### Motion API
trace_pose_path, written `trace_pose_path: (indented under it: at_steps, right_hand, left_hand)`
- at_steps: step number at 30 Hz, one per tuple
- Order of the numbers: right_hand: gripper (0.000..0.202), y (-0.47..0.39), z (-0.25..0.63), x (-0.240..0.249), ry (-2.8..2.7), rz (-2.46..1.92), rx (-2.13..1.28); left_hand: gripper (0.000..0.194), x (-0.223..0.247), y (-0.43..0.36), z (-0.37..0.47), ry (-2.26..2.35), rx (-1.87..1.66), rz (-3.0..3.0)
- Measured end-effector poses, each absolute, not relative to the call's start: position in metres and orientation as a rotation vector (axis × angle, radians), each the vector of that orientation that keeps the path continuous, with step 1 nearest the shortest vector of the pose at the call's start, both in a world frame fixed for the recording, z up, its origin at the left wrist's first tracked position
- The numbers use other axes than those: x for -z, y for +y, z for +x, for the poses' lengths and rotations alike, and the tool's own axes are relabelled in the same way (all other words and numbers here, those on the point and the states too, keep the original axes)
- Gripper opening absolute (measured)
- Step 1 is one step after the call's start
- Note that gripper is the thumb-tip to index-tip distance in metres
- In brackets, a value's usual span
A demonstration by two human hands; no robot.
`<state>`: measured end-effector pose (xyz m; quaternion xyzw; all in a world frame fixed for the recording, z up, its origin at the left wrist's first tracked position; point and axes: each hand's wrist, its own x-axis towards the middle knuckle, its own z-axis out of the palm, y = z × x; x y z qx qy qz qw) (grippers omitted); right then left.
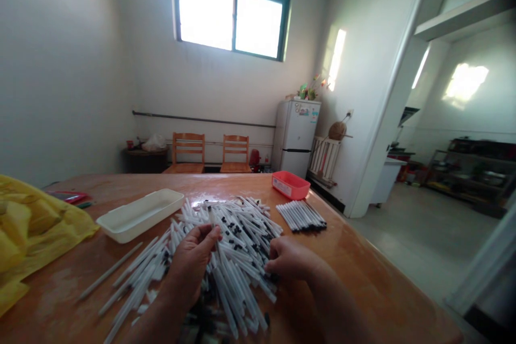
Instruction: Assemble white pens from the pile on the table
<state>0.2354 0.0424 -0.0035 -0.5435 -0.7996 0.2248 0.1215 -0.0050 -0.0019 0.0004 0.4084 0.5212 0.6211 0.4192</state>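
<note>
My left hand (193, 255) pinches a slim pen barrel (212, 217) between thumb and fingers, its dark end pointing up. Beneath and around it spreads a large heap of whitish, see-through pen barrels (231, 285), with small black pieces (231, 227) scattered on top. At the right edge of the heap is my right hand (292, 258), its fingers curled closed; whatever they grip is hidden. Just beyond that hand lies a neat row of pen barrels (300, 216) with black ends toward me.
A cream tray (121, 228) stands left of the heap, a red plastic box (291, 185) behind the row. Yellow plastic (44, 236) covers the table's left side. Past the wooden table (363, 290) are two chairs (188, 151) and a fridge (296, 134).
</note>
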Motion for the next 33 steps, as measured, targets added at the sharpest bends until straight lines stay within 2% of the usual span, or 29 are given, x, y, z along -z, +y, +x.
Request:
trace_pose_path:
  at_steps: [5,9,15,33]
  right_hand:
    - [0.004,0.045,0.239,0.004,-2.335,-1.609,-0.664]
    - [0.005,0.044,0.239,0.001,-2.199,-1.442,-0.747]
    - [0.012,0.029,0.215,-0.006,-1.913,-1.112,-1.259]
    - [0.015,0.021,0.193,-0.004,-1.789,-0.979,-1.372]
  left_hand:
    - [0.037,0.003,-0.001,-0.007,1.286,-1.572,0.988]
    - [0.034,0.006,0.001,-0.009,1.267,-1.59,0.97]
    - [0.034,0.008,0.004,-0.01,1.228,-1.627,0.937]
    - [0.031,0.004,-0.003,0.001,1.137,-1.614,0.932]
